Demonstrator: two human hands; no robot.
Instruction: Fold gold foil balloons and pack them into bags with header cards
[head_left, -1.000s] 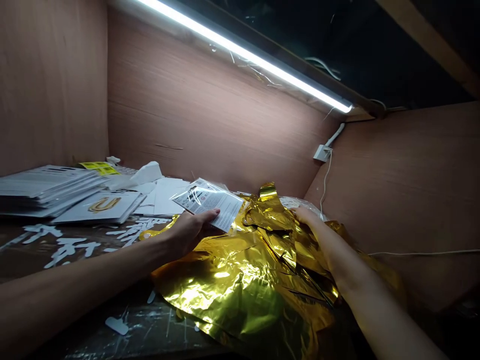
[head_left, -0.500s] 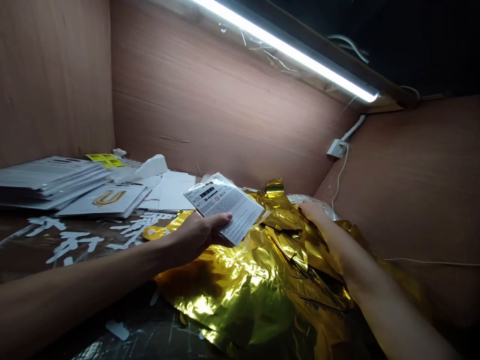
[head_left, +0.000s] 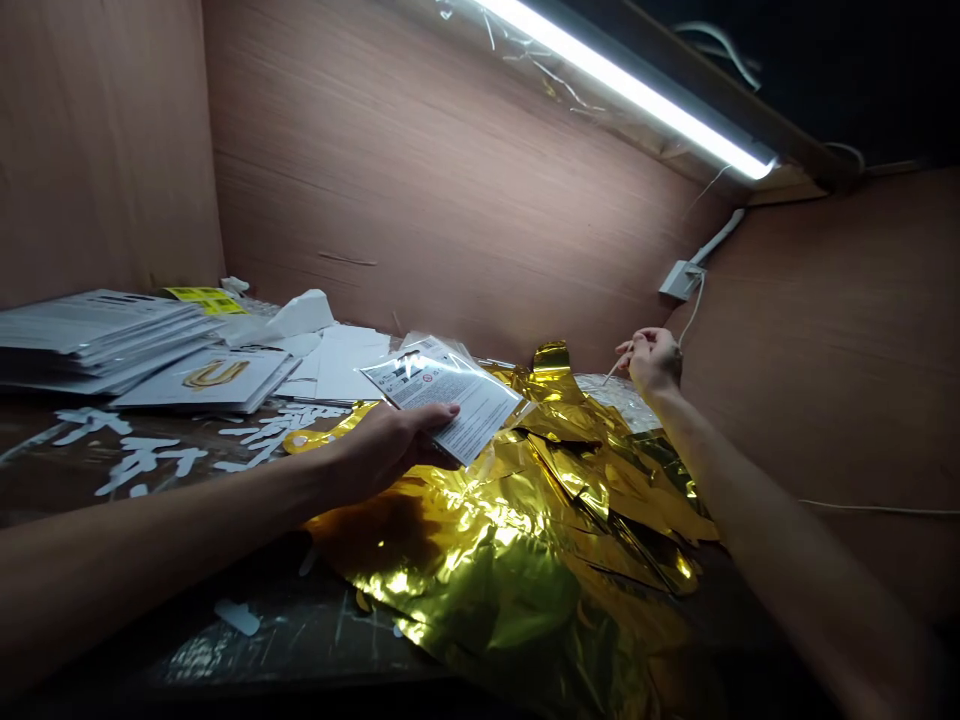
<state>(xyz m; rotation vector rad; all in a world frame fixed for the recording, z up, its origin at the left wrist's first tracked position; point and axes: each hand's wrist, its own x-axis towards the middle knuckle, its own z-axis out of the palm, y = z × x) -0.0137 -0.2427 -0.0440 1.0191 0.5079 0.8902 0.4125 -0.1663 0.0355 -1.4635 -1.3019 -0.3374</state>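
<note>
My left hand [head_left: 405, 435] grips a printed card in a clear plastic sleeve [head_left: 454, 405], thumb on its face. It is held tilted above a heap of gold foil balloons [head_left: 517, 560] with a crinkled, shiny surface. My right hand [head_left: 654, 360] is raised at the back right, fingers pinched together on a thin pale stick, perhaps a straw [head_left: 610, 374], whose end points down and left. Below that hand lies a clear plastic bag [head_left: 619, 402], partly behind the foil.
Stacked white cards [head_left: 97, 335] stand at the left, beside a card with a gold U [head_left: 215, 374]. White paper scraps [head_left: 146, 462] lie scattered on the dark table [head_left: 315, 640]. Wooden panels enclose the back and sides, with a tube light [head_left: 630, 85] overhead and a cable at the right.
My right hand has risen from the clear plastic bag behind the foil and now shows a thin stick between its fingers. The sleeved card stays in my left hand, tilted slightly differently.
</note>
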